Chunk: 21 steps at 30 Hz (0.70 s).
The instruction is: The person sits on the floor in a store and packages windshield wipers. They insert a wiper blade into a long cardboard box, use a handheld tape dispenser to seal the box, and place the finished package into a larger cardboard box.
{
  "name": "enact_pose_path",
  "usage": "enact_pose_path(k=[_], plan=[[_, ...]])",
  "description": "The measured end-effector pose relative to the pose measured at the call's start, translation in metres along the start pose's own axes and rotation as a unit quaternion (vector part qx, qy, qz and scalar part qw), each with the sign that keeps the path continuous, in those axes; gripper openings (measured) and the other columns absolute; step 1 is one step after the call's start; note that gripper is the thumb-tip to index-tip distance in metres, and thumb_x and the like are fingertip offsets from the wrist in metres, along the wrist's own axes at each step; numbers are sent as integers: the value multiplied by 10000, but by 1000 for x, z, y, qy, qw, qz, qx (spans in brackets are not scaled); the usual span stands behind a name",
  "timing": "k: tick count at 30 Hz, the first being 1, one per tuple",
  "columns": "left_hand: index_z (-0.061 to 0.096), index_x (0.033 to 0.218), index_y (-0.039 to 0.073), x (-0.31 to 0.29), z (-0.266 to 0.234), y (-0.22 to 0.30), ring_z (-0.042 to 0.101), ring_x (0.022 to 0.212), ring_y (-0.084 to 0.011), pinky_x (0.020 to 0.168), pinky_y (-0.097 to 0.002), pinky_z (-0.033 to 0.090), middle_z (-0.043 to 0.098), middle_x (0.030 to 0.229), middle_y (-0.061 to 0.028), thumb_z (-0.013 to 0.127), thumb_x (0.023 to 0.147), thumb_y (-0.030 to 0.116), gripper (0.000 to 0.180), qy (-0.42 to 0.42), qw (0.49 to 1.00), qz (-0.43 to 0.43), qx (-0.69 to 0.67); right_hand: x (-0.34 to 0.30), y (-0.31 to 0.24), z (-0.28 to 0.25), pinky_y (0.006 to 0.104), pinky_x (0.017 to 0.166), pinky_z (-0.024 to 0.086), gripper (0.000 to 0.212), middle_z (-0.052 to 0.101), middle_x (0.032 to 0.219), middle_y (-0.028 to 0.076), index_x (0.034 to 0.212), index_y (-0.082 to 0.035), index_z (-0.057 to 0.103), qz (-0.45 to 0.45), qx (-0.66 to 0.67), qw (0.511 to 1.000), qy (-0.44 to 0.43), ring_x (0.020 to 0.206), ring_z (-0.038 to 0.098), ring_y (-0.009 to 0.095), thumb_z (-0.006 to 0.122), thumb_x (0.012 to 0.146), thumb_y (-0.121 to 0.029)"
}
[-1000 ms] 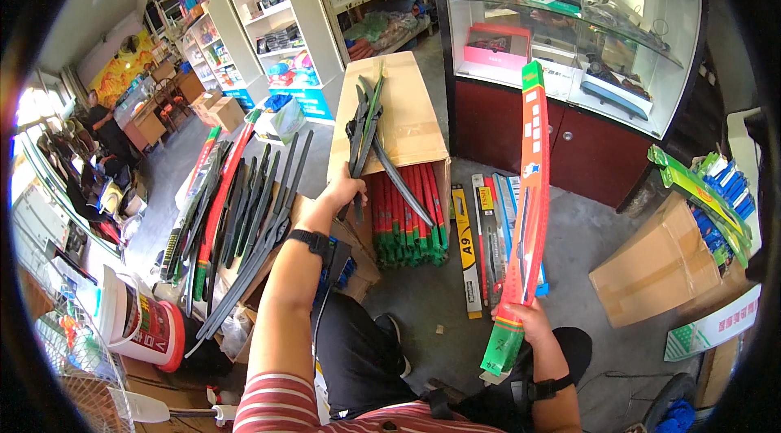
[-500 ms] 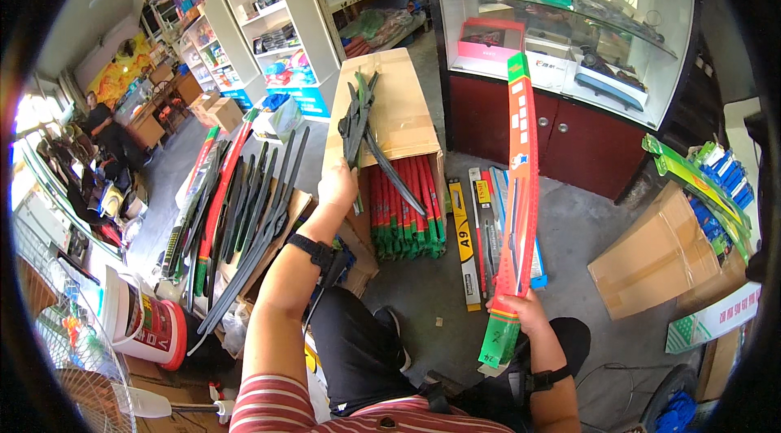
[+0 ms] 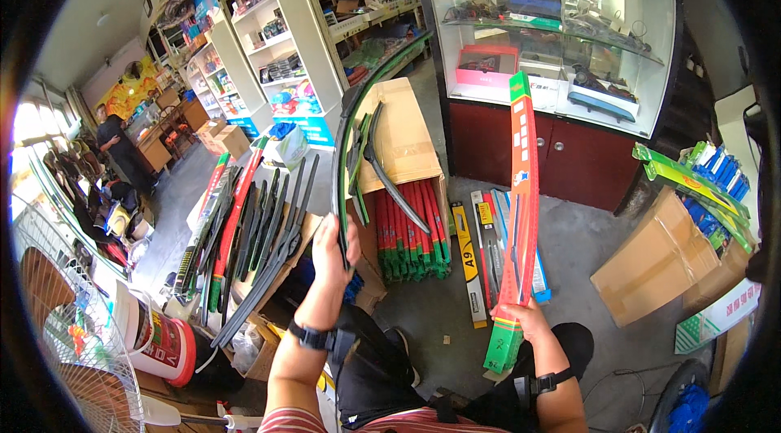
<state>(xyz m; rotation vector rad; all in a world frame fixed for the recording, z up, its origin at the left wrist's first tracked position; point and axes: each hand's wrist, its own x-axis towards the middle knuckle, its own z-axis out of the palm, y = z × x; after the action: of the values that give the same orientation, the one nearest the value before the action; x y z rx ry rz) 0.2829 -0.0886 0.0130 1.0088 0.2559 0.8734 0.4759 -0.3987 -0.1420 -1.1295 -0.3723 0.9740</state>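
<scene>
Black and curved, a long wiper blade (image 3: 345, 112) rises from the left hand (image 3: 331, 250), whose fingers are wrapped around its lower part; it bends upward and then right, crossing in front of the shelving (image 3: 364, 24). The right hand (image 3: 525, 321) has its fingers pinching a slim red-and-green package (image 3: 523, 189) just above its green lower end, and the package stands nearly upright before a glass-fronted cabinet (image 3: 486, 140). Beyond and between the hands, a cardboard box (image 3: 411, 140) holds a row of red-and-green packs (image 3: 412, 234); a loose dark blade (image 3: 396, 193) lies over its edge. A yellow flat box (image 3: 469, 266) lies on the grey floor (image 3: 419, 307).
</scene>
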Motion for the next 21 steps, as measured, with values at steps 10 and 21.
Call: enact_pose_path(k=[10,21], plan=[[464,997,-21,-143,-1,-9,368,343,-125,307,-243,318,461,638,-73,422,972,354,378,-132,952,-213,-173,-18,-38,49,501,828,517,344,596,955,133,1106,-29,500,-102,195,975,-34,921,607,298,646,813,-136],[511,970,0,-221,-19,-34,424,417,-109,396,-222,359,507,665,-61,407,987,318,335,-208,942,-237,113,-6,-96,69,423,857,492,414,594,1133,180,1203,-15,478,-229,303,925,29,975,598,257,574,893,-271]])
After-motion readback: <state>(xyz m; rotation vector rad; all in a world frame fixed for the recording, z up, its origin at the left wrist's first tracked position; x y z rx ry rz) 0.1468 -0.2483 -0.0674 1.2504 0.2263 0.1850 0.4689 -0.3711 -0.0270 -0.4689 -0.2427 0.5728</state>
